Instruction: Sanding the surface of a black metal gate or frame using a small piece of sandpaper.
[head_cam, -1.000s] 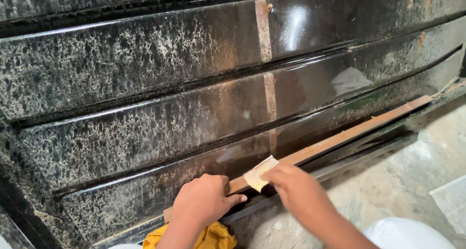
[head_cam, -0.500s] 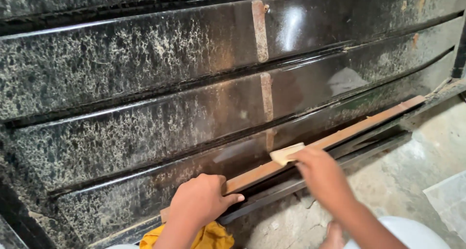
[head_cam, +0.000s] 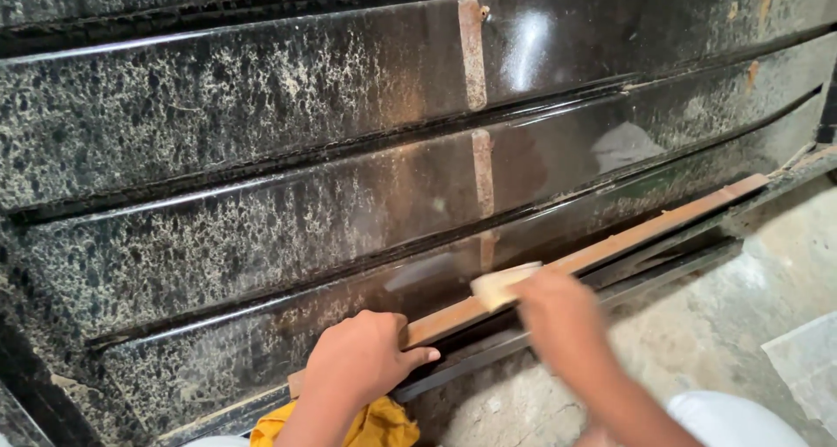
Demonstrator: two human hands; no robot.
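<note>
A long, thin wooden strip (head_cam: 645, 234) lies slanted along the lowest ledge of a stack of dark speckled stone slabs (head_cam: 261, 229). My left hand (head_cam: 362, 360) presses flat on the strip's near end, fingers spread over it. My right hand (head_cam: 562, 312), blurred by motion, grips a small pale pad (head_cam: 504, 284) that looks like folded sandpaper and holds it against the strip near its middle.
A yellow cloth (head_cam: 375, 425) lies under my left wrist. Brown vertical bands (head_cam: 472, 50) run down the slabs. Dusty concrete floor (head_cam: 724, 334) spreads to the right, with a pale sheet (head_cam: 806, 360) at the right edge. White clothing (head_cam: 732, 421) shows at the bottom.
My right hand slid the pale pad right along the strip, then back a little toward the middle. My left hand stayed pressed on the near end.
</note>
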